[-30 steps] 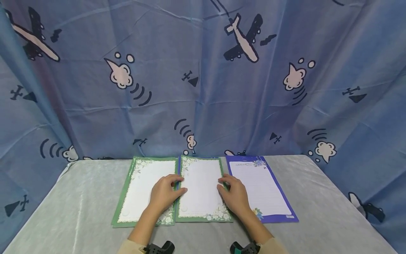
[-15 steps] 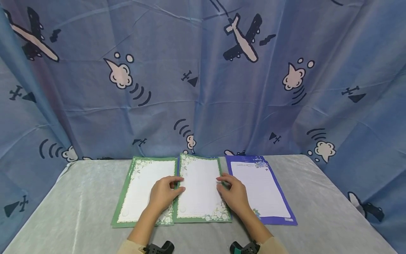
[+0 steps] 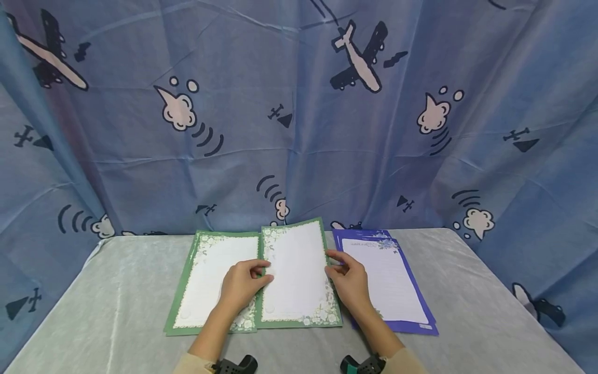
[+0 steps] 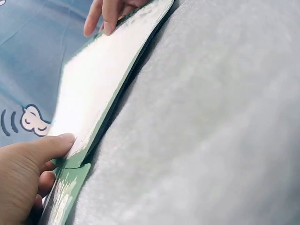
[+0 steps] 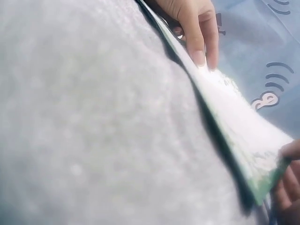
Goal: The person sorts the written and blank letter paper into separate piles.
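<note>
In the head view, a sheet of paper with a green flowered border [image 3: 295, 270] is raised slightly and tilted, its right top corner higher. My left hand [image 3: 240, 285] pinches its left edge; in the left wrist view the thumb [image 4: 63, 144] lies on top with fingers curled beneath. At the right edge my right hand [image 3: 349, 280] pinches it, thumb on top in the right wrist view. Left of it lies a similar green-bordered sheet [image 3: 205, 283], partly under my left forearm. To the right lie blue-purple bordered sheets [image 3: 385, 283], overlapping unevenly, partly hidden by my right hand.
A grey cloth-covered table [image 3: 117, 296] bears all the papers. Behind its far edge hangs a blue curtain [image 3: 243, 130] with airplane prints. Black devices [image 3: 235, 364] are strapped at both wrists.
The middle green-bordered sheet has lifted and tilted, its right top corner going up. My right hand has shifted slightly right. The top purple-bordered sheet has slid toward me, baring another underneath.
</note>
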{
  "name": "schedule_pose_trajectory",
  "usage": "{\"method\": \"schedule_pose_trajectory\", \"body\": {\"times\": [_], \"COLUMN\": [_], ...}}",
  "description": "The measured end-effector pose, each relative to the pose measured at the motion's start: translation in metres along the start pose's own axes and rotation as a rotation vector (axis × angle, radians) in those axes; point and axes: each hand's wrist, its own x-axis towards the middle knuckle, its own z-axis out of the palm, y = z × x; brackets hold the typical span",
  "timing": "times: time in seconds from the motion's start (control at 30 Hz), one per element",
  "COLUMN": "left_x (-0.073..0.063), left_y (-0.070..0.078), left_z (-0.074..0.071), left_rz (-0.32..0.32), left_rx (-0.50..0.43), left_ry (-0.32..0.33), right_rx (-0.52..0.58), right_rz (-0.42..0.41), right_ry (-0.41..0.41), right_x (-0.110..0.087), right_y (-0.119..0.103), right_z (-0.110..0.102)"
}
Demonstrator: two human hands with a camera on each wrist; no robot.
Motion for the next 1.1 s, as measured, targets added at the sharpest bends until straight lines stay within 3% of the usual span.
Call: {"method": "schedule_pose_trajectory", "body": {"times": [0.43,1.1], "left_x": [0.0015,0.0012], "left_y": [-0.0025,-0.0009], "left_z": [0.0036,0.0006], "left_rz": [-0.016,-0.018], "left_rx": [0.002,-0.017], "left_ry": [-0.026,-0.021], "right_rx": [-0.112,-0.136], "right_rz": [-0.009,-0.012], "right_ry": [-0.045,-0.049], "right_x": [-0.0034,-0.001], "right_y": [0.0059,0.0064], "right_z": [0.0013,0.0031]}}
